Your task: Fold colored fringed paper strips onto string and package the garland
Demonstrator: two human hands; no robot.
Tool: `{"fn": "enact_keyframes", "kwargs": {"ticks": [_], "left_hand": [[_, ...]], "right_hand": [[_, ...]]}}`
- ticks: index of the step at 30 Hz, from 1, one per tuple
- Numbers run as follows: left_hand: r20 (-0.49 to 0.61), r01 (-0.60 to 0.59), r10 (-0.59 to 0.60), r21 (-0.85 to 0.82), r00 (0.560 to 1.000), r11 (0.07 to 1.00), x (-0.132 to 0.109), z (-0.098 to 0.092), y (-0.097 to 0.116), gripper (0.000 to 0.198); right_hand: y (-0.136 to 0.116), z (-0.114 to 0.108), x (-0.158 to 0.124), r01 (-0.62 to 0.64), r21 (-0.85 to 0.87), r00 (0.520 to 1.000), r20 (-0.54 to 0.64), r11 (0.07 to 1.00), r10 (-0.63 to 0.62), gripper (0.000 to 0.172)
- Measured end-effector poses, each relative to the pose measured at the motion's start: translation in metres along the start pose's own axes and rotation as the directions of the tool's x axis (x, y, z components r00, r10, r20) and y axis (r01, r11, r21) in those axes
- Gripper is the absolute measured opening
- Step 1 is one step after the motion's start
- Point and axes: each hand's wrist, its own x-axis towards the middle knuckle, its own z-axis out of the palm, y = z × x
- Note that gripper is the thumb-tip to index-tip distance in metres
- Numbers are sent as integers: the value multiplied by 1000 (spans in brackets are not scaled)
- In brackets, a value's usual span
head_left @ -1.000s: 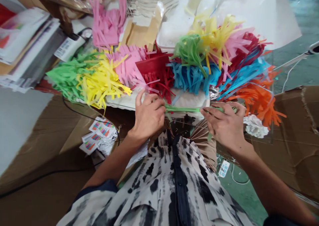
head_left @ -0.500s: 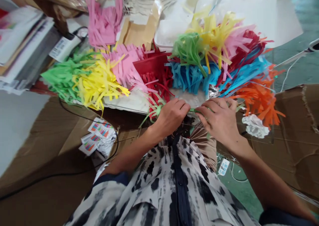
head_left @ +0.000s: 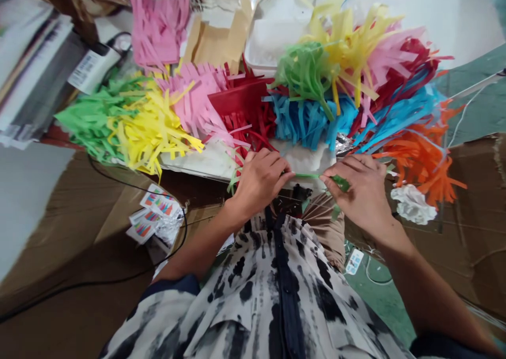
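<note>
Head view. Both hands are occupied. I read the left hand (head_left: pixel 261 177) as pinching, thumb against forefinger, one end of a slim, twisted green strip of what looks like tissue paper (head_left: pixel 307 175). The right hand (head_left: pixel 358 187) pinches the other end, with a darker green fold showing between its thumb and fingers. Under the curled palms I cannot tell how the rest is gripped.

Key relation: the strip's long axis runs left to right, nearly level and straight, roughly parallel to the front edge of the white-topped bench (head_left: pixel 215 161), and lies just at that edge. The exposed length spans the gap between the two pinches; neither hand is clearly nearer, each being at an end.

Pale green fringe strands (head_left: pixel 236 175) show beyond the left hand's outer side; I judge them part of the same piece, though the join is covered. Farther back on the bench, beyond the gap, lies a bright blue fringed paper bundle (head_left: pixel 306 119). An orange fringed paper bundle (head_left: pixel 425 164) sits near the right hand, toward the bench's front right corner.
</note>
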Motion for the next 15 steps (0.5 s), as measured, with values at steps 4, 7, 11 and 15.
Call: {"fn": "enact_keyframes", "kwargs": {"ticks": [4,7,11,15], "left_hand": [[24,19,-19,11,1000,1000,3,-1,-3,24],[21,48,-48,11,999,999,4,-2,-3,27],[-29,-5,6,44,1000,999,3,0,0,17],[-78,-215,223,98,972,972,-4,10,6,27]], "right_hand": [[-6,-4,5,-4,-80,999,43,997,8,18],[-15,-5,8,-12,-191,998,55,982,23,16],[-24,-1,5,-19,-318,1000,-3,948,19,18],[-23,7,-5,137,-282,985,-64,950,-161,21]]}}
